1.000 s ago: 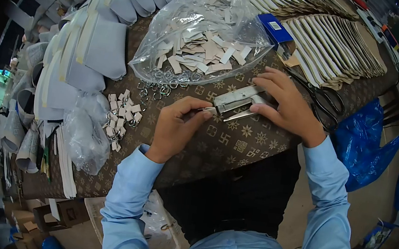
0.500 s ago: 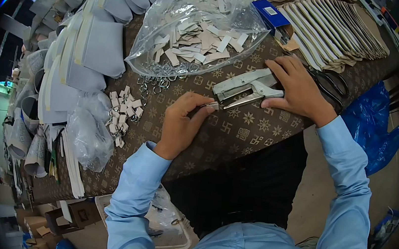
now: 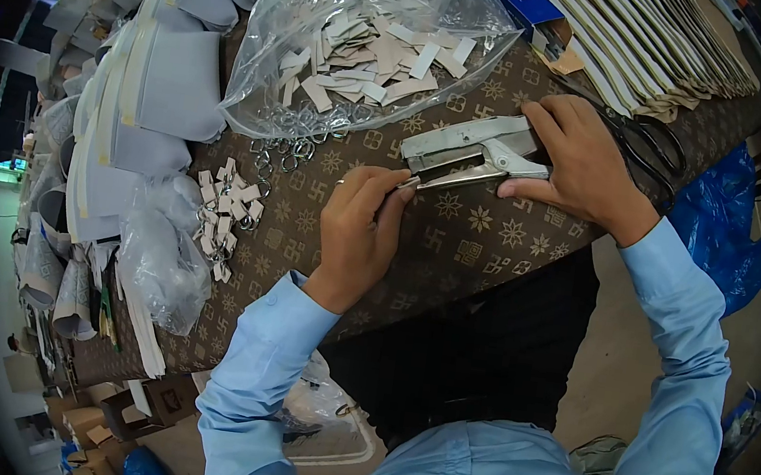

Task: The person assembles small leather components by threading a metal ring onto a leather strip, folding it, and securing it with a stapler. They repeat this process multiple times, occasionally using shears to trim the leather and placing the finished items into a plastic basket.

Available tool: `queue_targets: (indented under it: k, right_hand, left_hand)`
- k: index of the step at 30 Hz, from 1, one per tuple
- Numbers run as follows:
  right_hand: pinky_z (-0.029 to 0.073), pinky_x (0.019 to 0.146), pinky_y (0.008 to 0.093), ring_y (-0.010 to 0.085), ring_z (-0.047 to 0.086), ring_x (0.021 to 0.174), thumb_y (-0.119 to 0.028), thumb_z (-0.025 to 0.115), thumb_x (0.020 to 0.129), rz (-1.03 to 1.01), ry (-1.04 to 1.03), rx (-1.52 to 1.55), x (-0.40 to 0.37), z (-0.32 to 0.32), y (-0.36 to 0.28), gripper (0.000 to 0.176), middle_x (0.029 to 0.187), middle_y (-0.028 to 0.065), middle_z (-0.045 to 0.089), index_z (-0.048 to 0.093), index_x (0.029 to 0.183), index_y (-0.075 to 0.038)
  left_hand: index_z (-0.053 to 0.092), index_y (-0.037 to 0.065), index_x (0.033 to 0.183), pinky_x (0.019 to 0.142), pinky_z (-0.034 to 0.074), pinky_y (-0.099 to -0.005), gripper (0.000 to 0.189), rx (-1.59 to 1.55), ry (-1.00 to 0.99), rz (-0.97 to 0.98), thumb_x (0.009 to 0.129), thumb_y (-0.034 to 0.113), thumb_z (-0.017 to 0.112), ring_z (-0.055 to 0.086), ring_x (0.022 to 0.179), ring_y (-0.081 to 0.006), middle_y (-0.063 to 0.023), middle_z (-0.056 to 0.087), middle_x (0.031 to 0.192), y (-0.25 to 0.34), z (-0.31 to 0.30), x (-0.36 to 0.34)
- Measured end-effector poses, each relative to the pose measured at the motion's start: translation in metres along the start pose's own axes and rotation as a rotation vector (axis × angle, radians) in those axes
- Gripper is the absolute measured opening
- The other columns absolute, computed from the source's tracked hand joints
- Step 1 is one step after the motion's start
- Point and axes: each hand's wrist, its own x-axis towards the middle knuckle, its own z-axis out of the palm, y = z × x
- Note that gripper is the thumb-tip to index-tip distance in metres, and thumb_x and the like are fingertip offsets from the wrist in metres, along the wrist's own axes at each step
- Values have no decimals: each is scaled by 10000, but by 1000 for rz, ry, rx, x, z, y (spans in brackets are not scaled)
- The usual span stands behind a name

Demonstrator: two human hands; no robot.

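My right hand (image 3: 584, 163) is wrapped round the handles of a metal plier stapler (image 3: 470, 141), which points left just above the patterned cloth. Between the thumb and fingertips of my left hand (image 3: 362, 235) is a small pale tab (image 3: 410, 182), mostly covered by the fingers. The tab is at the tip of the stapler's lower jaw, and a gap shows between the jaws. Whether the tab carries a ring cannot be seen. Left of my left hand lies a pile of folded tabs with metal rings (image 3: 227, 214).
A clear plastic bag (image 3: 255, 61) holds loose pale strips (image 3: 374, 61), with metal rings (image 3: 297, 147) by its edge. Black scissors (image 3: 653, 148), a blue box (image 3: 522, 0) and stacked folded pieces (image 3: 651, 48) lie beyond my right hand. Grey pouches (image 3: 181, 85) line the left.
My left hand has brought the tab up to the stapler's lower jaw tip. My right hand still holds the stapler, and the whole view has shifted slightly.
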Motion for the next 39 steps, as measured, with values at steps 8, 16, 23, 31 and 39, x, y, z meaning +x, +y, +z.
queue_targets:
  k: [8,16,23,31,39]
  right_hand:
    - [443,812,371,295,510,890,-621,641,678,-35,43,-42,3,4,2,781,924,144,502,523,1068,45]
    - [454,780,358,272,519,862,-638,633,676,-42,12,-57,4,6,5,787,911,131,501,532,1041,53]
    - [454,766,353,273,515,845,-650,631,672,-75,46,-70,8,6,6,792,906,129,491,538,1024,54]
    - [443,661,348,255,489,735,-661,622,674,-143,-12,-41,17,6,15,693,791,117,436,513,814,8]
    - [445,640,348,262,505,713,-659,627,669,-88,-95,-12,14,-7,9,682,789,111,463,528,805,1]
  left_hand:
    - [617,-5,916,627,454,-340,158,35,40,-36,761,-26,638,576,721,-277,-129,601,822,-2,5,1]
    - [626,-7,921,632,456,-339,170,44,39,-30,754,-32,642,577,729,-275,-124,607,833,-4,5,1]
    - [630,-7,921,629,459,-330,180,25,46,-45,746,-38,653,578,730,-265,-121,609,832,-4,5,1]
    - [630,-6,923,612,475,-311,188,-18,90,-151,741,-21,676,601,705,-251,-128,623,819,-5,4,-1]
    - [626,1,902,628,487,-303,141,-66,84,-152,767,4,668,622,719,-249,-132,633,830,-8,-3,4]
